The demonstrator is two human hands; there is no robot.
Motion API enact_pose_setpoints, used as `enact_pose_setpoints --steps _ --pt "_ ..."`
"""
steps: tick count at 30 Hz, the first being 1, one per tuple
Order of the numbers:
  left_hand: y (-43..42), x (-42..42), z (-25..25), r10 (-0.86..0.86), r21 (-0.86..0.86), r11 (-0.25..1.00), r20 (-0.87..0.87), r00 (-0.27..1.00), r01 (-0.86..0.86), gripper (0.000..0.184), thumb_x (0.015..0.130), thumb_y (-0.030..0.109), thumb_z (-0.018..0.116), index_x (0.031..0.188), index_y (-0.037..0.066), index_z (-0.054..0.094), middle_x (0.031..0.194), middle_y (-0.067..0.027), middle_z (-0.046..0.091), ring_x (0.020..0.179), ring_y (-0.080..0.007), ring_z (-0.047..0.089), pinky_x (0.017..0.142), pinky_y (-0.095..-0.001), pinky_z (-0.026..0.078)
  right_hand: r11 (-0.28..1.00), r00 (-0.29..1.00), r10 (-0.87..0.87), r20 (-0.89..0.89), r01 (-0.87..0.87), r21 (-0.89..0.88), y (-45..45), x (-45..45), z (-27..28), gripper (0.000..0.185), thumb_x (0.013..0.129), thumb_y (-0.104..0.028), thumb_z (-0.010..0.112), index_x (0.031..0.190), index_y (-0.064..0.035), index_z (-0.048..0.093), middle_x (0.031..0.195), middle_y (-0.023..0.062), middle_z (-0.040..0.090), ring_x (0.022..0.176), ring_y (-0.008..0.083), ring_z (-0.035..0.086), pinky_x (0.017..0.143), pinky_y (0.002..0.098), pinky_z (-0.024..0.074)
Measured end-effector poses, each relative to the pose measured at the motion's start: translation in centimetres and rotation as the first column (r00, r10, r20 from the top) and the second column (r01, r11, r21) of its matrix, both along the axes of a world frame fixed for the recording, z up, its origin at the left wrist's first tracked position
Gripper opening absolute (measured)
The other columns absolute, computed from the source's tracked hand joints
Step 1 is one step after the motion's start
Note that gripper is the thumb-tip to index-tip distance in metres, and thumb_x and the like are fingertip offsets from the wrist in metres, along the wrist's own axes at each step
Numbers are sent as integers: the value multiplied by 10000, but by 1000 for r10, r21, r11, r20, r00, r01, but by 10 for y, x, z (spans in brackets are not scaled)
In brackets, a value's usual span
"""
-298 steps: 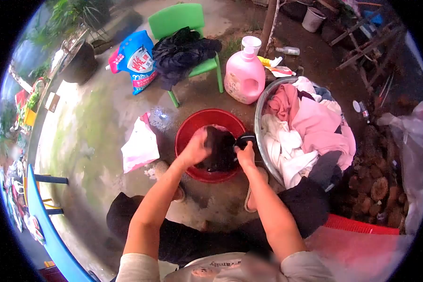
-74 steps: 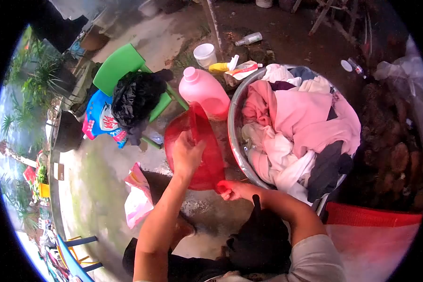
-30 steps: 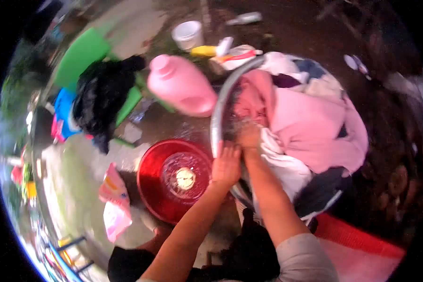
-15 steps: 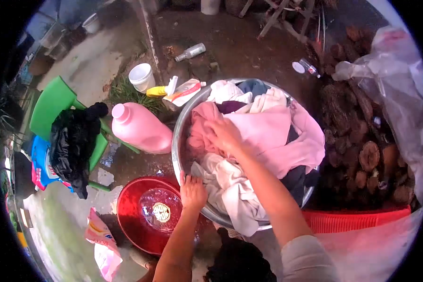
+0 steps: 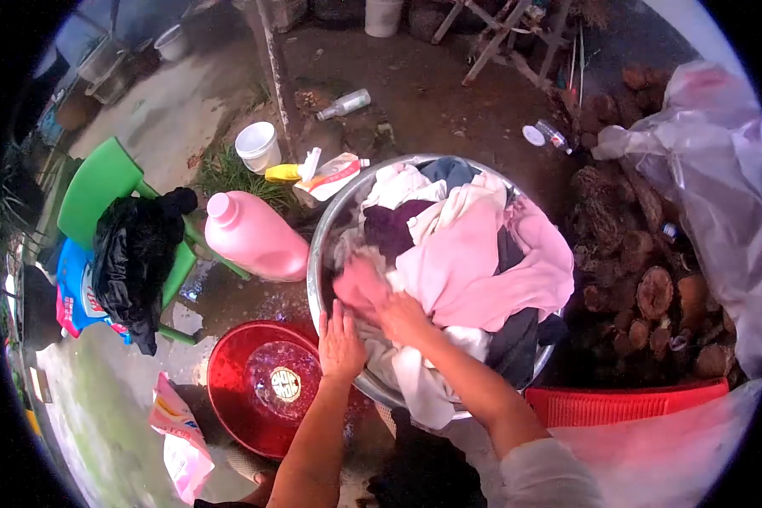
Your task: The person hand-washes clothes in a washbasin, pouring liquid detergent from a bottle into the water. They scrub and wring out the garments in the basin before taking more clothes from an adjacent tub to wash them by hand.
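My left hand [image 5: 341, 343] lies flat with fingers spread at the near left rim of the large metal basin [image 5: 317, 269], holding nothing. Inside the basin, my right hand [image 5: 398, 315] is closed on a dusty-pink cloth [image 5: 361, 286]. Around it in the heap are a light pink garment [image 5: 457, 262], a dark purple cloth [image 5: 389, 229], and white and dark grey clothes. Left of the metal basin, the red basin [image 5: 237, 415] rests on the wet ground with a little water and a pale emblem at its bottom.
A pink detergent jug [image 5: 254, 237] stands behind the red basin. Farther left, a green chair [image 5: 102, 186] bears black cloth [image 5: 140, 254]. A white bucket [image 5: 257, 147], glass bottle [image 5: 345, 104] and post are beyond. Cut logs [image 5: 654, 292] and a red washboard [image 5: 626, 404] lie right.
The red basin was first filled with dark cloth, then tipped, and now sits upright. My hands moved right to the metal basin, where my right hand has drawn the dusty-pink cloth nearer.
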State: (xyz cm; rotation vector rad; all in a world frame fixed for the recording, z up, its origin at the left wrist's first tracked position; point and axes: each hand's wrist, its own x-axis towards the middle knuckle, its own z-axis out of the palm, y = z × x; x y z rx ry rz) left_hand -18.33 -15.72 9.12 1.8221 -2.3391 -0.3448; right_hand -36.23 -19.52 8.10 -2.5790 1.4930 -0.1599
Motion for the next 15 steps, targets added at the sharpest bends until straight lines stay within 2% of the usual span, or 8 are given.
enact_pose_setpoints --steps 3,7,9,11,12,13,14,15 --pt "0 1 10 -57 -230 973 -101 993 32 390 718 133 640 1081 26 549 1443 -249 406 1177 -316 532 1168 -486 200 991 990 129 51 -128 -35 40 -14 49 384 802 -155 591 1177 -70 609 836 160 669 732 315 650 640 460 501" --pt "1 6 17 -95 -116 990 -178 979 75 333 720 106 627 1038 45 551 1364 -204 479 1152 -300 547 1156 -505 210 961 962 274 -12 -275 -36 50 -22 72 235 763 -262 680 843 -41 679 867 112 654 777 278 614 718 422 463" --pt "-2 5 8 -102 -157 984 -150 983 78 296 718 108 629 997 55 549 1231 -170 581 1092 -289 581 1153 -508 209 948 954 294 -56 -284 145 32 -17 79 295 771 -343 689 774 -49 672 769 112 652 690 276 619 653 438 463" --pt "-2 5 14 -80 30 996 -93 992 83 265 717 107 630 964 67 543 1045 -132 616 1007 -284 604 1150 -502 210 908 986 127 108 -159 387 0 -14 75 374 784 -424 683 706 -60 656 678 118 643 604 285 618 592 450 461" --pt "-5 5 15 -77 115 990 -62 995 84 250 716 107 630 947 73 540 953 -114 633 965 -281 616 1148 -499 210 841 962 -81 262 -75 536 -28 -13 58 417 792 -465 673 673 -67 644 635 125 636 561 293 614 563 454 460" --pt "-3 4 2 -71 -42 997 -111 991 67 239 716 110 633 935 76 544 811 -84 609 874 -281 623 1145 -493 208 864 918 -187 350 -15 503 -59 -8 62 343 827 -399 642 734 -69 634 671 134 645 583 309 617 576 443 469" --pt "-3 4 5 -79 -25 997 -96 992 77 233 716 107 632 930 73 546 834 -91 614 884 -282 621 1144 -495 210 883 852 -275 445 41 468 -91 -2 67 270 862 -333 611 794 -72 623 707 142 655 604 325 619 589 432 479" --pt "-3 5 9 -86 -6 996 -79 993 86 227 717 103 630 925 71 547 856 -98 620 893 -284 619 1144 -497 211 934 910 -282 305 188 304 -124 -2 48 200 877 -255 590 828 -61 605 828 151 677 736 342 640 651 437 489"
